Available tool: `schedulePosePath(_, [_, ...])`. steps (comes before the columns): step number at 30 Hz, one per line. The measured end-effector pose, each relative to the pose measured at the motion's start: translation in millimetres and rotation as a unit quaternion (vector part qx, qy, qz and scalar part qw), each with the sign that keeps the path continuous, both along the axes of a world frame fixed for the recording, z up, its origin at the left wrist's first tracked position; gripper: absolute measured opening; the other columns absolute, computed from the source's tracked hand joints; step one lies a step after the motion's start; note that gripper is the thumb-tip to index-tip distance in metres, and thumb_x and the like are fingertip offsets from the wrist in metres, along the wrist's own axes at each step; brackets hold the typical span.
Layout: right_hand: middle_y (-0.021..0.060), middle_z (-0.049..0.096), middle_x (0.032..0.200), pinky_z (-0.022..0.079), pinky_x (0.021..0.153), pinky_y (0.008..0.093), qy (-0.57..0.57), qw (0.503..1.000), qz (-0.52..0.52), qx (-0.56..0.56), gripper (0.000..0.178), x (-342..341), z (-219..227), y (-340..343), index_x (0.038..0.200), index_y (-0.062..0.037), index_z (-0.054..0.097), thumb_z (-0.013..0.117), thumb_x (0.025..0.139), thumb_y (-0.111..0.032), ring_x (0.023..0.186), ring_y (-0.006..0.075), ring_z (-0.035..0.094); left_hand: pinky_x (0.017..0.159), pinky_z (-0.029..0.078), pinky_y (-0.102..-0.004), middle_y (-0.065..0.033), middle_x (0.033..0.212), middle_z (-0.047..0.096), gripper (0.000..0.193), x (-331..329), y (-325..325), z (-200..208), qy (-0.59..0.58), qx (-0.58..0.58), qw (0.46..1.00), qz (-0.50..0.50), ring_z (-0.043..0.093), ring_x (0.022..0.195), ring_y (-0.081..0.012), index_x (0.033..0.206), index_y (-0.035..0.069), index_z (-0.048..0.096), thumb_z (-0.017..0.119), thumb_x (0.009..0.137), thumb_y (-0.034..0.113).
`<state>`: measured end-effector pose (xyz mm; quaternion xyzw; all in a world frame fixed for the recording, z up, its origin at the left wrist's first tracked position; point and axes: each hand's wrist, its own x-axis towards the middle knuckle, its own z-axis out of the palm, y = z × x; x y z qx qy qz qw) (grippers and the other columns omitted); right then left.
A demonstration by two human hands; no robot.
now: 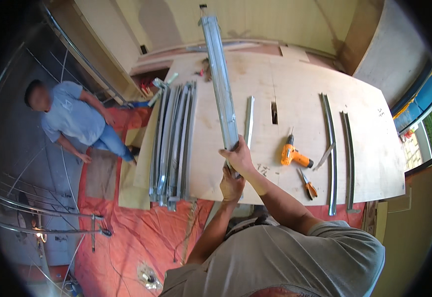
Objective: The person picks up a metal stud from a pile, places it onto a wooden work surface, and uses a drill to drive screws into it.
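Observation:
Both my hands are closed around the lower end of a long silvery metal channel (220,84), possibly several nested together. It slants up and away over the plywood surface (295,79). My right hand (239,158) grips it just above my left hand (231,186), which wraps round its near end. A shorter metal strip (249,119) lies right beside the channel. To the right of my hands rest an orange cordless drill (295,154) with a bit fitted and orange-handled snips or pliers (308,185).
A stack of metal channels (172,143) lies at the plywood's left, ends overhanging the near edge. Two thin channels (328,148) (348,158) lie at the right. A slot (274,113) is cut in the board. Another person (77,114) stands left. Red sheeting (127,242) covers the floor.

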<state>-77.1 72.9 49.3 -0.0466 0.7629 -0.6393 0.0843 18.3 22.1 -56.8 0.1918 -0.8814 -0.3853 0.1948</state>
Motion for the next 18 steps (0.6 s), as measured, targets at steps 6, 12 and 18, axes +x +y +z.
schedulePosePath(6, [0.0079,0.066,0.084,0.056,0.066,0.0353,-0.06,0.977,0.129,-0.162,0.06,-26,9,54,0.133,0.0049,0.064,0.078,0.075,-0.001,0.07,0.0196,0.067,0.083,0.061,-0.037,-0.0167,0.132,0.071,0.086,41,-56,25,0.065,0.188,0.969,-0.145,0.074,0.097,-0.0245,0.163,-0.001,0.036,0.082,0.1,0.034])
schedulePosePath(12, [0.0053,0.062,0.085,0.058,0.064,0.0344,-0.056,0.958,0.215,-0.183,0.066,-24,17,84,0.136,0.0056,0.063,0.073,0.07,0.004,0.069,0.0174,0.065,0.079,0.062,-0.032,-0.013,0.116,0.077,0.065,88,-106,-24,0.024,0.234,0.97,-0.063,0.076,0.089,-0.0197,0.154,-0.002,0.05,0.078,0.104,0.028])
schedulePosePath(18, [0.0032,0.064,0.089,0.058,0.075,0.033,-0.093,0.936,0.3,-0.158,0.067,-12,30,98,0.133,0.0003,0.066,0.078,0.067,0.004,0.078,0.015,0.064,0.078,0.062,-0.0338,-0.0137,0.105,0.078,0.042,76,-127,34,0.107,0.152,0.981,-0.051,0.077,0.087,-0.0189,0.136,-0.002,0.067,0.08,0.102,0.02])
